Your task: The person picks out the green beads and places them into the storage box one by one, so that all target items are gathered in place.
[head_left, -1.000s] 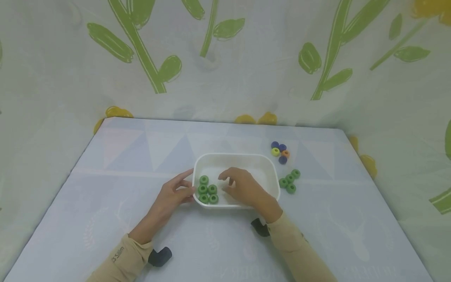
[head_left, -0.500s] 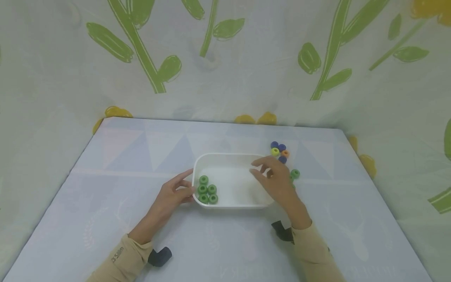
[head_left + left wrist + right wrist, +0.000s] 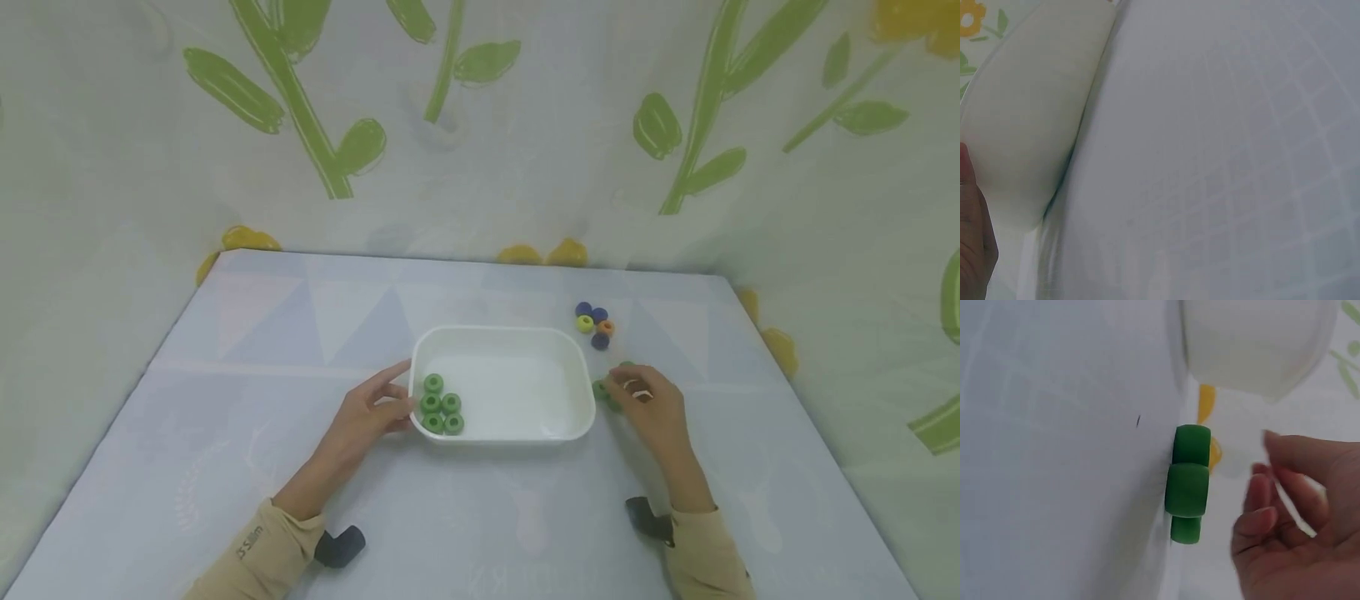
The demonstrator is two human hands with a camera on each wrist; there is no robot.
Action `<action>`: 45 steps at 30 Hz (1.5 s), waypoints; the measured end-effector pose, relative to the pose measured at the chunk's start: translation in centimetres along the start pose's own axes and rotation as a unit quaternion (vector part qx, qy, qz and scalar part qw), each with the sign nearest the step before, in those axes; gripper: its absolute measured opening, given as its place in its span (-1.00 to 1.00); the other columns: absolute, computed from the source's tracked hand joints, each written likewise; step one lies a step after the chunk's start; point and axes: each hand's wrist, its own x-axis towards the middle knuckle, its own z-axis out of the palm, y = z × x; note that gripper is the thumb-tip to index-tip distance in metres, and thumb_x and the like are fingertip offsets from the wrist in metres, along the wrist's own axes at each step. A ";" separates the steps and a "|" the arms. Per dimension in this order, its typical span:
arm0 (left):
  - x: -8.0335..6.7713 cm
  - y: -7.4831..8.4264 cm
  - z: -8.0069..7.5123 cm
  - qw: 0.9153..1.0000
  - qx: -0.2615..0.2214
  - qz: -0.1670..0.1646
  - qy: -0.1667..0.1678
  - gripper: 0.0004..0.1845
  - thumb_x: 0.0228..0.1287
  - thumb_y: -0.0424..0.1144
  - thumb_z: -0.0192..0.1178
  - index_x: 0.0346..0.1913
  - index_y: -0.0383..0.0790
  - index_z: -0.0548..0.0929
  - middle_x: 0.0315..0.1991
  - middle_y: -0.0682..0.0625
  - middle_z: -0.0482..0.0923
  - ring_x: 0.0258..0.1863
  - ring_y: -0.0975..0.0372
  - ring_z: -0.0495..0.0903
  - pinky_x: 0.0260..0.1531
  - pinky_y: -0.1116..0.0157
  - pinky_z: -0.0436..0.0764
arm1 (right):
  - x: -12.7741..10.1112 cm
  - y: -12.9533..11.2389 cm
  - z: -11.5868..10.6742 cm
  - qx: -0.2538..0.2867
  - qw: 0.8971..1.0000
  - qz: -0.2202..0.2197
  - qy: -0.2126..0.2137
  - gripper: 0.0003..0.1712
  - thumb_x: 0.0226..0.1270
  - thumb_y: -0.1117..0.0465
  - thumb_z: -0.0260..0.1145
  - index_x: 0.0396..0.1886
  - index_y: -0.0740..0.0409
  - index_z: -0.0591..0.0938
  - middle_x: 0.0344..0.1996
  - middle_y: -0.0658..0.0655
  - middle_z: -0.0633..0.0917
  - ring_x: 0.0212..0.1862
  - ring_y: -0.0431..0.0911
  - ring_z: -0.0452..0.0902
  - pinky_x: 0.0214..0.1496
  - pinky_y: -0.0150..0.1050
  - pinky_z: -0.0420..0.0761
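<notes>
A person's right hand (image 3: 651, 402) has swung out of the white tray (image 3: 504, 335) and come down on the loose green rings (image 3: 600, 389) lying on the table (image 3: 225, 400) just right of the tray; a second ago that hand hovered inside the tray near the rings already collected, and half a second ago it was crossing the tray's right rim. The right wrist view shows the fingers (image 3: 1260, 519) loosely curled and close beside three green rings (image 3: 1189, 482), not yet closed on any of them; whether a fingertip touches one cannot be told. The left hand (image 3: 369, 415) has not moved: it rests against the tray's left end, fingers fairly straight along the wall, and the left wrist view shows only a thumb edge (image 3: 974, 231) at the tray wall (image 3: 1029, 119). Five green rings (image 3: 441, 406) sit bunched in the tray's near-left corner, unchanged across the three moments. Farther off, beyond the tray's far-right corner, a small cluster of blue, yellow and orange rings (image 3: 596, 324) lies untouched. The shift suggests one drop into the tray is finished and the hand has gone back for another green ring, with several left outside.
</notes>
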 end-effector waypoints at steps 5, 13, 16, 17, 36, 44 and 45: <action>0.0 0.0 0.0 1.000 -0.001 0.001 0.001 -0.29 0.33 -0.30 0.22 0.53 -0.03 0.29 -0.03 -0.10 0.49 -0.18 0.29 0.64 0.00 0.30 0.77 | -0.2 1.7 -0.4 -0.014 0.999 0.028 -0.010 -0.73 0.23 0.26 0.48 -0.08 0.24 0.71 -0.16 0.25 0.75 -0.30 -0.46 0.49 -0.27 -0.59 0.58; 0.1 -0.2 -0.1 1.000 -0.006 0.003 -0.002 -0.28 0.33 -0.30 0.22 0.54 -0.03 0.28 -0.04 -0.08 0.48 -0.17 0.29 0.64 0.02 0.30 0.77 | -0.6 2.6 -0.7 -0.052 0.994 0.085 -0.042 -0.60 0.22 0.16 0.49 0.04 0.18 0.69 -0.10 0.23 0.74 -0.22 -0.34 0.53 -0.15 -0.44 0.60; 0.0 -0.2 -0.1 1.000 -0.007 0.004 -0.002 -0.29 0.34 -0.30 0.22 0.53 -0.02 0.28 -0.04 -0.07 0.48 -0.16 0.29 0.64 0.02 0.29 0.77 | -0.6 2.5 -0.8 -0.057 0.993 0.088 -0.048 -0.57 0.21 0.14 0.51 0.05 0.18 0.68 -0.09 0.23 0.74 -0.20 -0.29 0.54 -0.10 -0.40 0.59; 0.0 -0.2 -0.1 1.000 -0.007 0.004 -0.002 -0.29 0.34 -0.29 0.22 0.53 -0.02 0.28 -0.04 -0.07 0.48 -0.16 0.29 0.64 0.03 0.29 0.77 | -0.7 2.4 -0.8 -0.058 0.993 0.088 -0.051 -0.55 0.21 0.13 0.51 0.06 0.18 0.68 -0.08 0.24 0.74 -0.18 -0.23 0.56 -0.09 -0.38 0.58; 0.0 -0.4 0.2 1.000 -0.005 0.002 -0.001 -0.29 0.33 -0.29 0.23 0.53 -0.03 0.29 -0.04 -0.08 0.49 -0.16 0.27 0.64 0.05 0.23 0.77 | -1.1 2.3 -0.7 -0.097 0.982 0.123 -0.108 -0.51 0.23 0.17 0.46 0.11 0.23 0.58 0.02 0.28 0.65 -0.11 0.00 0.55 -0.20 -0.37 0.56; 0.1 -0.4 0.2 1.000 -0.004 0.000 0.005 -0.29 0.32 -0.30 0.23 0.52 -0.01 0.30 -0.06 -0.07 0.49 -0.16 0.28 0.64 0.03 0.27 0.77 | -1.1 2.2 -0.7 -0.087 0.983 0.121 -0.107 -0.52 0.23 0.18 0.46 0.11 0.24 0.58 0.02 0.29 0.65 -0.12 -0.01 0.55 -0.20 -0.36 0.56; 0.1 -0.4 0.1 1.000 -0.004 -0.001 0.004 -0.29 0.32 -0.30 0.22 0.53 -0.01 0.30 -0.06 -0.07 0.49 -0.16 0.28 0.64 0.03 0.28 0.77 | -1.1 2.2 -0.7 -0.084 0.983 0.121 -0.106 -0.52 0.23 0.18 0.46 0.11 0.24 0.58 0.03 0.29 0.65 -0.12 -0.01 0.55 -0.20 -0.36 0.56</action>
